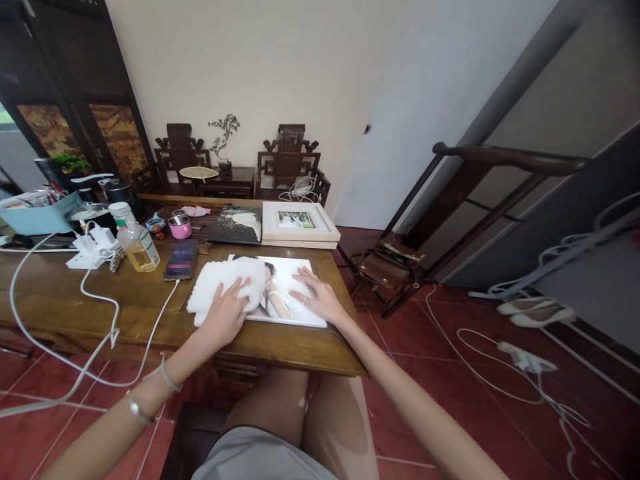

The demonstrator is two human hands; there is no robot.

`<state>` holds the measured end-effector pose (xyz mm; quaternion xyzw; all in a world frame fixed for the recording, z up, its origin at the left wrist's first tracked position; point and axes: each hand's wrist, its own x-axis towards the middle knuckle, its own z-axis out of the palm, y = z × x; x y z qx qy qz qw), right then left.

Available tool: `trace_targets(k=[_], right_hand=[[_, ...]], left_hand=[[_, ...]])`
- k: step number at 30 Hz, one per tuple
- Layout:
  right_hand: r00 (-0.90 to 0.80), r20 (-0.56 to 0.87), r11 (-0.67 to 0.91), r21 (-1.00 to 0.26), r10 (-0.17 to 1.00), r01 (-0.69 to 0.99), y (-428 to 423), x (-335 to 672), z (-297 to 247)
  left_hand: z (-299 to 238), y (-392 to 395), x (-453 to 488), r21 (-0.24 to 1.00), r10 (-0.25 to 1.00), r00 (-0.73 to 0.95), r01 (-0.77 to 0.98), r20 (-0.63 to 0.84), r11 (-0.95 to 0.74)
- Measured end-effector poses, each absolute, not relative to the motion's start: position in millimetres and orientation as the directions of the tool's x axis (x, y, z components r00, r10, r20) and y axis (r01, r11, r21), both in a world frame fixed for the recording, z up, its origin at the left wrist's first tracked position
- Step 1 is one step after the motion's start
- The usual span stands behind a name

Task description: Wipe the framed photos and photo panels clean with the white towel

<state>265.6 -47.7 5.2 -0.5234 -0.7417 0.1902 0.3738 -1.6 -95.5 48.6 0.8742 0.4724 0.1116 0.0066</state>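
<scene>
My left hand [227, 315] rests on a folded white towel [207, 283], its fingers spread apart and the tips touching the cloth. Beneath the towel's right side is a glossy photo panel [273, 303] with a white border, showing part of a person in a picture; the towel hides its left part. On the panel's right side lies my right hand [319, 300], flat, with fingers apart and nothing in it. The panel lies near the front right corner of the wooden table [295, 347].
Behind the panel are a framed picture [323, 230] and a dark picture panel [233, 230]. To the left stand a phone [181, 260] on a cable, a bottle [137, 247], a pink cup [180, 227] and a power strip [85, 257]. A chair with a brown bag [383, 270] stands right.
</scene>
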Motion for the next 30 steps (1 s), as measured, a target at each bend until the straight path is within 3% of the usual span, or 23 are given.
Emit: trace_targets(k=[9,20,30], right_hand=[[-0.198,0.304,0.357,-0.672,0.932,0.649,-47,265,7],[-0.198,0.328,0.372,-0.645,0.924,0.667,-47,263,4],[0.128,0.518,0.261,-0.611,0.846,0.747,-48,262,2]], left_hand=[[50,1,7,0.007,0.846,0.505,0.858,0.173,-0.514],[46,-126,0,0.024,0.783,0.596,0.793,0.181,-0.609],[45,-33,17,0.015,0.867,0.431,0.894,0.25,-0.449]])
